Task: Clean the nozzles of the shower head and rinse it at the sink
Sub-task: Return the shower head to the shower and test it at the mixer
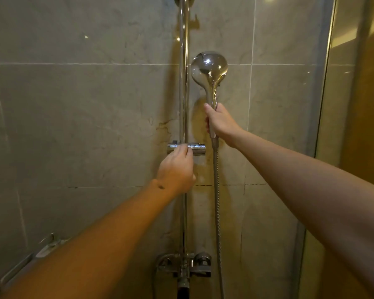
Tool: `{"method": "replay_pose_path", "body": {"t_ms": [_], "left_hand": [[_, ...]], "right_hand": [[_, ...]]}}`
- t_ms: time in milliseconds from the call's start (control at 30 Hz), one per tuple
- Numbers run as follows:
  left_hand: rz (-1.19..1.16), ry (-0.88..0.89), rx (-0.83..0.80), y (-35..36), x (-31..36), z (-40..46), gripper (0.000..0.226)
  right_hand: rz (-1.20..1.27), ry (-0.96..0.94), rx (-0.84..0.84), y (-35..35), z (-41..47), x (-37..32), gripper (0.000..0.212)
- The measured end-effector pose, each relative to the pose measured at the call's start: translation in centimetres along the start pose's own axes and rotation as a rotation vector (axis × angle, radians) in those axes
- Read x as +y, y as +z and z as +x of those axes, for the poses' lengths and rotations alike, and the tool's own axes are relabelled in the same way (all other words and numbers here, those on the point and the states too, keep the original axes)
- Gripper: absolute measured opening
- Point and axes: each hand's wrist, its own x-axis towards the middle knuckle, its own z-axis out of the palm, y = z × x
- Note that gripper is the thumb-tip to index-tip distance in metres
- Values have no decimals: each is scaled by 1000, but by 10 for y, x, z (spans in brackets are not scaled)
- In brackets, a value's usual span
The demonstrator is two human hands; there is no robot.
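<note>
Two bare forearms are reaching forward and up from the bottom corners toward a chrome shower set on a tiled wall. Low down, a chrome mixer valve (185,266) is sitting at the foot of the riser, and a clear, metal-edged shelf (30,260) is jutting from the wall at lower left. A ribbed metal hose (218,201) is hanging almost straight down from the handle above.

Further in, the left hand (176,169) is curling its fingers over the horizontal chrome bracket (198,147) on the rail, gripping its left part (the fingertips are hidden behind the bar). The right hand (219,121) is wrapping round the slim handle of the shower head (209,67), holding it upright just right of the polished slide rail (183,72), off the bracket. Its round, mirror-bright back is facing the camera, so the nozzles are not showing.

Behind, large grey marble-look tiles (73,115) are showing brownish staining around the rail. A glass panel (324,104) is standing at right. No writing can be read.
</note>
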Motion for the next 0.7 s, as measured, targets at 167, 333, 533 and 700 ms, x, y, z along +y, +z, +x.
{"method": "replay_pose_path", "body": {"t_ms": [167, 333, 533, 700], "left_hand": [[70, 13, -49, 6, 3, 2, 73], [170, 21, -74, 7, 3, 10, 75], [226, 30, -89, 8, 6, 11, 80], [207, 32, -85, 6, 4, 14, 79]], "right_hand": [[-18, -32, 41, 9, 21, 1, 25], [-21, -50, 77, 16, 30, 9, 25], [10, -84, 91, 19, 35, 14, 25], [48, -99, 87, 26, 35, 17, 24]]}}
